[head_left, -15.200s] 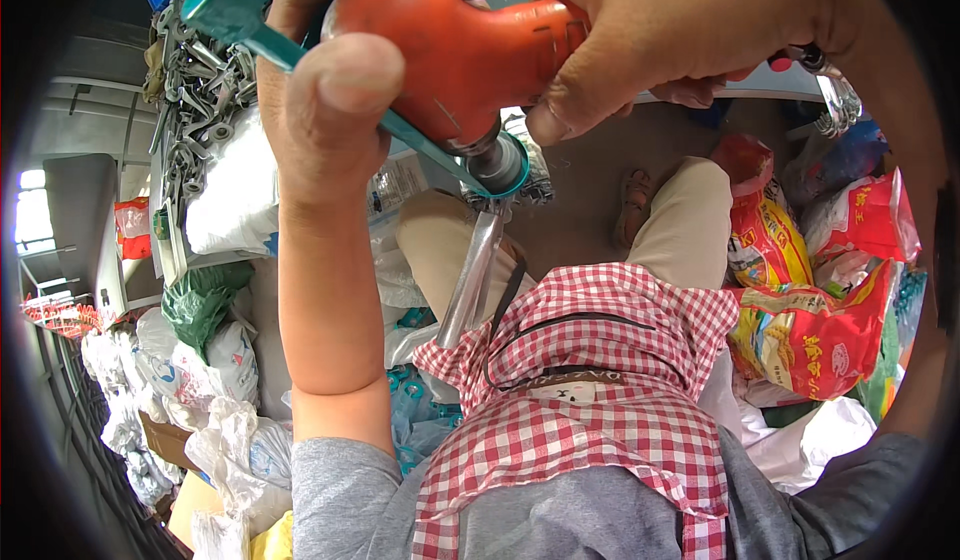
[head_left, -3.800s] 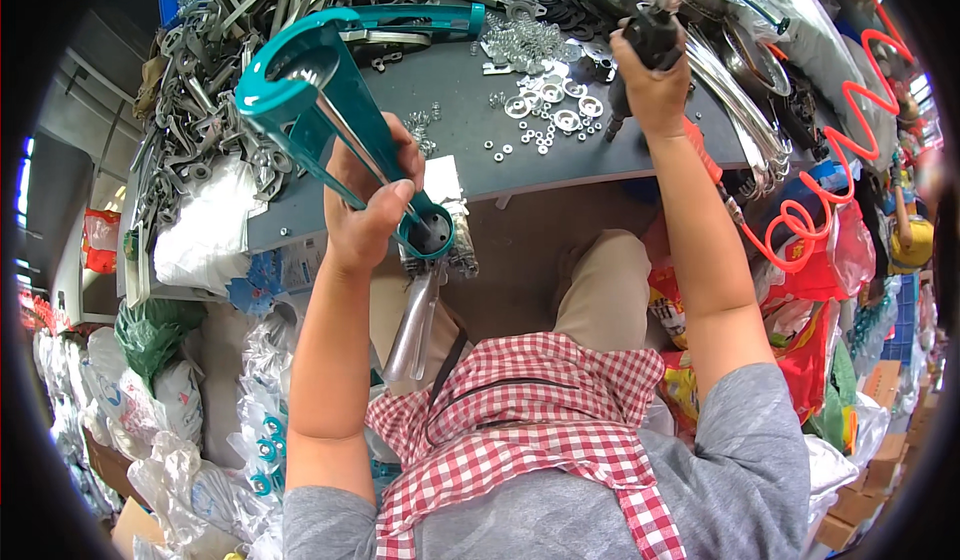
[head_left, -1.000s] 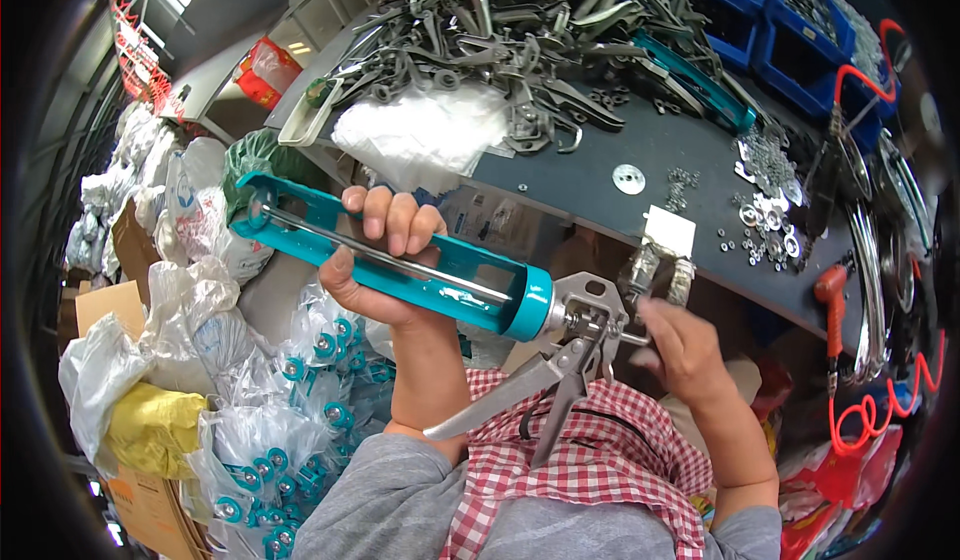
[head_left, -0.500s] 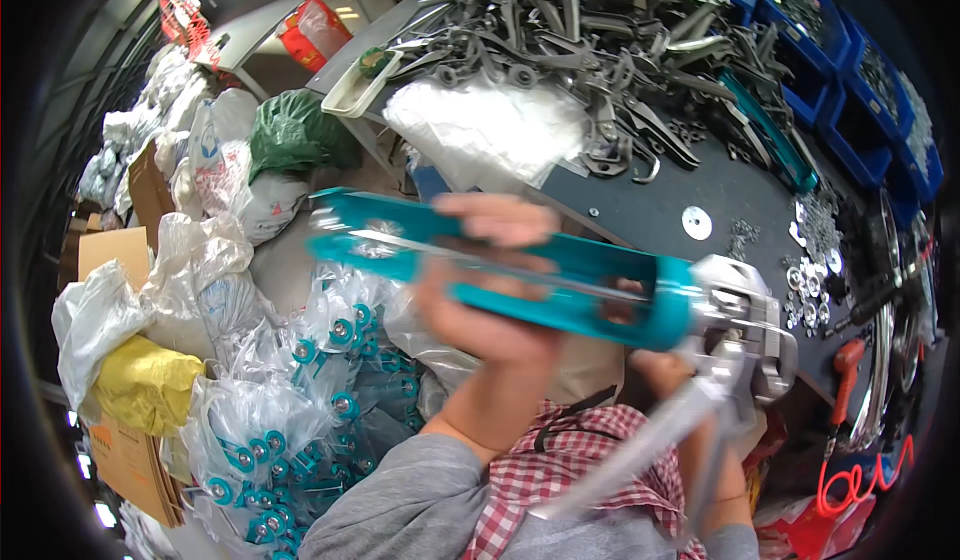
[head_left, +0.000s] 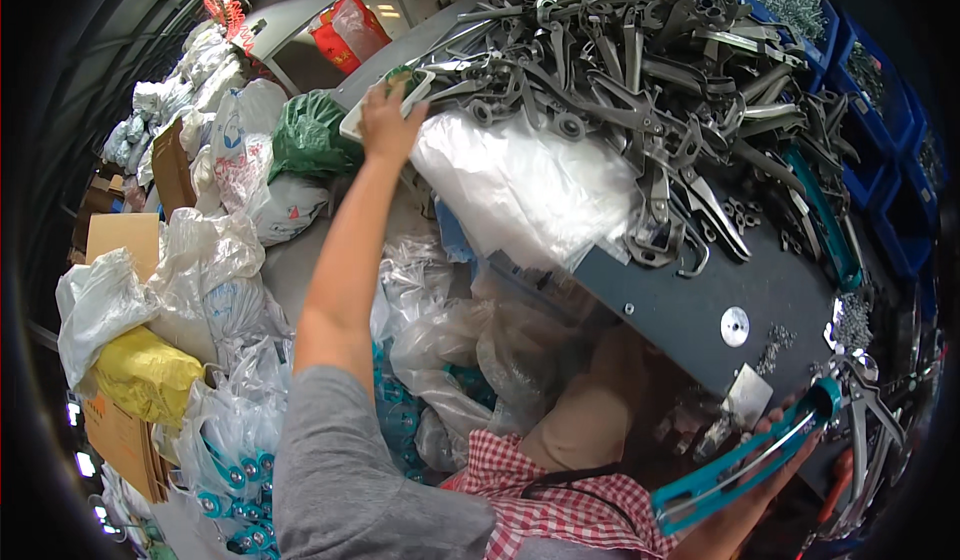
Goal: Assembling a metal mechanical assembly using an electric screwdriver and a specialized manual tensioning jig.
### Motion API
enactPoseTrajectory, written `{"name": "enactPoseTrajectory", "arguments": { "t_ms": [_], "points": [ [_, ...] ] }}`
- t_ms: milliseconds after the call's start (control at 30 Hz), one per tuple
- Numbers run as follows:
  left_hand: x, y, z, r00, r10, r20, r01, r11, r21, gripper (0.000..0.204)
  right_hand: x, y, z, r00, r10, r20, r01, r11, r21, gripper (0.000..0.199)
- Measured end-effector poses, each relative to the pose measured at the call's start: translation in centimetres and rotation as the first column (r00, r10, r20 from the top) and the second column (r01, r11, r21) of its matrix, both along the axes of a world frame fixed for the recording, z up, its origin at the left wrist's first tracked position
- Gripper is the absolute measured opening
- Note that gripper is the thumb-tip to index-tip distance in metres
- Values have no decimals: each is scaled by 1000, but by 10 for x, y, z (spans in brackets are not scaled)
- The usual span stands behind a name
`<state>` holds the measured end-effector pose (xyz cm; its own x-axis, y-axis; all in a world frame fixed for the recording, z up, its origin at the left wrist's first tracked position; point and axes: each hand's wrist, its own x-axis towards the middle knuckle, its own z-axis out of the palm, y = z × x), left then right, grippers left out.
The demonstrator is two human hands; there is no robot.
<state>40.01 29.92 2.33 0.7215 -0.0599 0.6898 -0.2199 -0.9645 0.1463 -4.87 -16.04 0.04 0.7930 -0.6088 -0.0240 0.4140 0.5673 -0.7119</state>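
Observation:
My left hand (head_left: 390,125) reaches far out over a small white tray (head_left: 352,125) at the table's left corner. Its fingers are apart, over a dark green item (head_left: 402,74) in the tray; their tips are partly hidden. At the lower right, my right hand (head_left: 775,470) is wrapped round the teal cradle of a caulking gun (head_left: 745,463). The gun lies tilted, its silver handle and trigger end (head_left: 868,400) up and to the right, with a metal rod running along the cradle. Part of my right hand is hidden behind the cradle.
Grey metal handles (head_left: 640,90) are heaped on the dark table (head_left: 670,300), beside white plastic sheets (head_left: 520,185). Blue bins (head_left: 880,150) of small parts line the right. Bagged teal guns (head_left: 240,470) lie lower left. A metal disc (head_left: 735,327) rests near the table's edge.
My left hand has let go of the caulking gun and moved up to the tray. The gun has shifted to the lower right in my right hand, its handle end now pointing up.

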Motion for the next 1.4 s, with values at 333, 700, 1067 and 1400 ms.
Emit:
{"name": "enactPoseTrajectory", "arguments": {
  "t_ms": [333, 700, 1067, 1400],
  "points": [
    [93, 5, 22, 716, 434, -546, -380, 899, 217, 52, 2, 26, 2, 993, -83, -83, 50, 937, -346, 60],
    [-99, -10, -37, 844, -436, -312, 517, 817, 255, 66, 7, 34, 9, 995, -65, -73, 41, 954, -296, 48],
    [-79, 15, 25, 707, -679, -198, 698, 624, 350, 24, 15, 35, 10, 983, -96, -158, 35, 935, -354, 55],
    [-73, -22, 34, 693, -507, -512, 693, 664, 280, 30, 16, 36, 13, 983, -116, -140, 52, 917, -396, 49]
  ]
}}
